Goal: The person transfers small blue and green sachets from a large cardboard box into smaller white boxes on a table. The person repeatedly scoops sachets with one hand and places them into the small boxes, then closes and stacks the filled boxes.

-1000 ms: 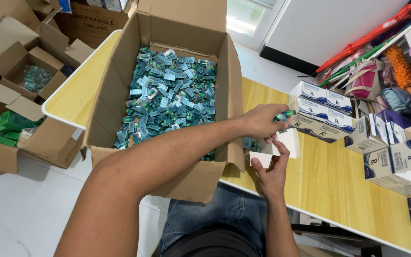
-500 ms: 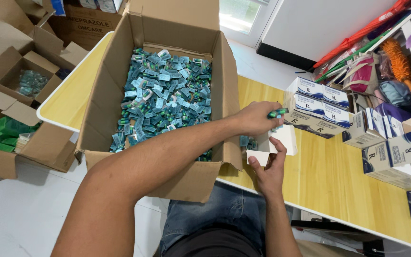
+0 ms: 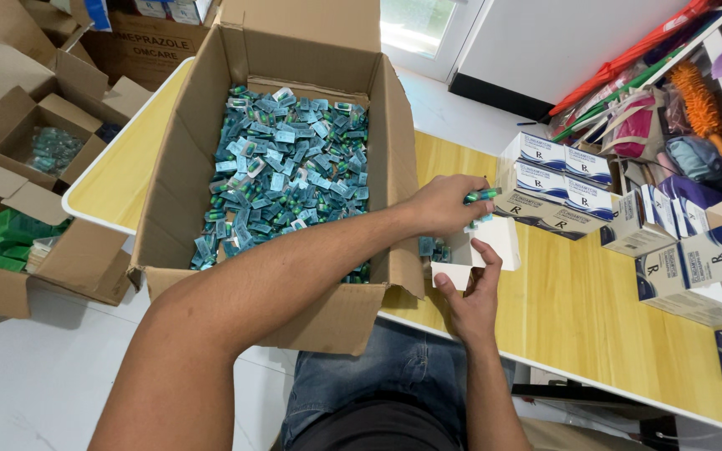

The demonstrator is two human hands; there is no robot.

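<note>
Over the desk point(image 3: 595, 309), left hand point(image 3: 440, 205) fingers pinch green blister strips point(image 3: 482, 196) above the small white box point(image 3: 482, 250) — right hand point(image 3: 470, 296) grips its flap — a loose pinch could scatter them.

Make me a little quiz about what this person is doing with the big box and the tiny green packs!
1. True or false: the left hand holds green blister strips above the small white carton.
2. What steadies that carton? A) the right hand B) a stick C) nothing
3. Fill in: the large cardboard box is full of small ____ packs.

Key
1. True; the strips poke out between its fingertips.
2. A; the right hand grips the carton's open flap on the yellow table.
3. Teal or green; they lie in a loose heap.
</note>
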